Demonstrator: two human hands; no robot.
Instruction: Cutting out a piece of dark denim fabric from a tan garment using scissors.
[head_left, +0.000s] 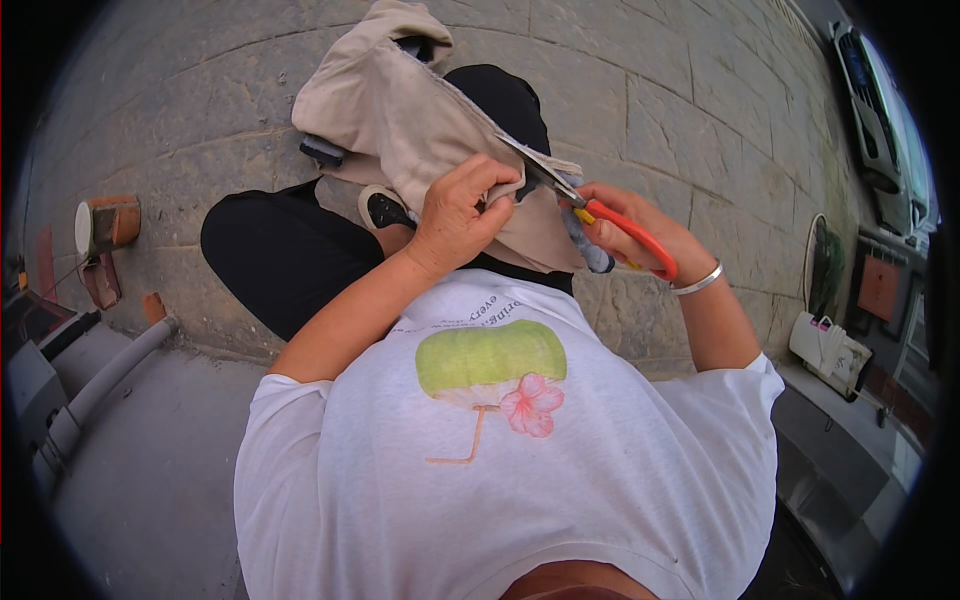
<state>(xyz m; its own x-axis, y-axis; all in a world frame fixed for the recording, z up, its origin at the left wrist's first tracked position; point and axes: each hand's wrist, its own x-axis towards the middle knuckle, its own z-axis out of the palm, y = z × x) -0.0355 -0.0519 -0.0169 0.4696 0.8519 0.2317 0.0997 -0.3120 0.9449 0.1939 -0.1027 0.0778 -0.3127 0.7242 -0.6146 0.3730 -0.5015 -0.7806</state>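
My left hand (466, 208) pinches a fold of thick beige cloth (420, 120) that lies across my lap and hangs over toward the paving. In my right hand (626, 214) is a pair of scissors (634, 234) with orange-red and yellow handles. Their metal blades point up and left along the cloth's frayed edge, just beyond my left fingers. Whether the blades grip any fabric is unclear. Below the right hand hangs a grey-blue fuzzy piece of fabric (589, 251). Part of the cloth under my left hand is hidden.
I sit with knees bent over stone-patterned paving (592, 82). At left are a round pot-like container (120, 223) and a grey pipe (112, 379). A dark shoe (386, 210) shows below the cloth. At right stand a white container (825, 349) and a parked car (877, 120).
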